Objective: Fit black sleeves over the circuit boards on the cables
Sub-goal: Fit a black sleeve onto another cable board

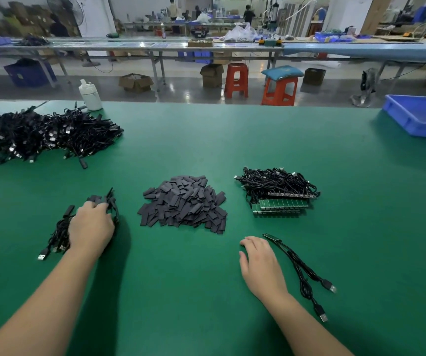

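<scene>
1. A pile of black sleeves (183, 202) sits mid-table on the green mat (232, 140), between the two hands and just beyond them.
2. To its right, a bundle of cables with bare green circuit boards (280, 195) waits, the boards lined up side by side facing the worker.
3. One loose cable (298, 265) lies just beside the right hand (260, 265), on its outer side; its long axis runs diagonally, board end far and toward the sleeves, plugs near the table edge. The right hand is plainly the nearer one.
4. The right hand rests flat on the mat, fingers relaxed and holding nothing, apart from the cable.
5. The left hand (91, 227) lies over a small batch of cables (60, 232) that look already sleeved, fingers curled onto it; whether it truly grips is hard to tell, as the hand hides the contact.
6. Further out: a big heap of cables (40, 136) at far left, a white bottle (90, 95) behind it, a blue tray (420, 115) at far right.
</scene>
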`<state>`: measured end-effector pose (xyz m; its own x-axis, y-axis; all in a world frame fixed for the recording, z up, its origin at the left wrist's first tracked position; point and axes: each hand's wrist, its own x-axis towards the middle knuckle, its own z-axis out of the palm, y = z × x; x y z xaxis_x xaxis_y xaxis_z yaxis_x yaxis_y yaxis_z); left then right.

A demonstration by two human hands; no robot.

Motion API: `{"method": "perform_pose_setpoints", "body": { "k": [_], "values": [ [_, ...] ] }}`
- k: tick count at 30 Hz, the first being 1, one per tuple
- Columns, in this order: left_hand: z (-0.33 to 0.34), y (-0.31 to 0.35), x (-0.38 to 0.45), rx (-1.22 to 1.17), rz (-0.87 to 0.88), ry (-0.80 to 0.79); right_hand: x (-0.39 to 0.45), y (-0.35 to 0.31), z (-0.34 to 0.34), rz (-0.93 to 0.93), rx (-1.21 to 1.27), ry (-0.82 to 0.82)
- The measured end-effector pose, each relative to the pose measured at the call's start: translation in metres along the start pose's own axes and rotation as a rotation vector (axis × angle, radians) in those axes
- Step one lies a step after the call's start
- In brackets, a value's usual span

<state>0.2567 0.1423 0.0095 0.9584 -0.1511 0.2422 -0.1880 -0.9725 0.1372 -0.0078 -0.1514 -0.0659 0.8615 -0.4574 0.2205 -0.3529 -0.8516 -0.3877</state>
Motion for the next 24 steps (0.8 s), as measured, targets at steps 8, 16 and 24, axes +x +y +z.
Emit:
{"method": "perform_pose_setpoints", "body": {
  "k": [8,16,24],
  "values": [
    [0.021,0.112,-0.068,-0.41,0.281,0.009,-0.001,-0.001,-0.002,0.005,0.023,-0.015],
    [0.048,0.174,-0.159,-0.456,0.36,-0.161,-0.003,-0.003,-0.009,0.064,0.07,0.08],
    [0.054,0.169,-0.157,-0.554,0.278,-0.165,0.0,-0.005,-0.013,0.056,0.014,-0.052]
  ]
}}
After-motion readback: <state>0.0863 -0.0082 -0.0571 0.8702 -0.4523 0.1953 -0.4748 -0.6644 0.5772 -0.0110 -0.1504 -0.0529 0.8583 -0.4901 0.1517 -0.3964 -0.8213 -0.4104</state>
